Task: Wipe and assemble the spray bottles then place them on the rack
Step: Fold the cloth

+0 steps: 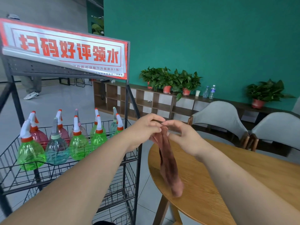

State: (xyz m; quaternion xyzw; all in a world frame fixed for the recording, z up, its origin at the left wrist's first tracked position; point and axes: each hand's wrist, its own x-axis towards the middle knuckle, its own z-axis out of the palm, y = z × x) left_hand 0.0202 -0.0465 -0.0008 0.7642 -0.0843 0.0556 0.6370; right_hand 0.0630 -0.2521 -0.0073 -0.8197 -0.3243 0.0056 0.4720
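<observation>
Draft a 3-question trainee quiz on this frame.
1. Fill in: the left hand and right hand pinch the cloth by its ___ end.
2. True or false: the cloth lies flat on the table.
3. The bottles stand: A on the table; B in the rack; C in the hands.
Key: 1 top; 2 false; 3 B.
</observation>
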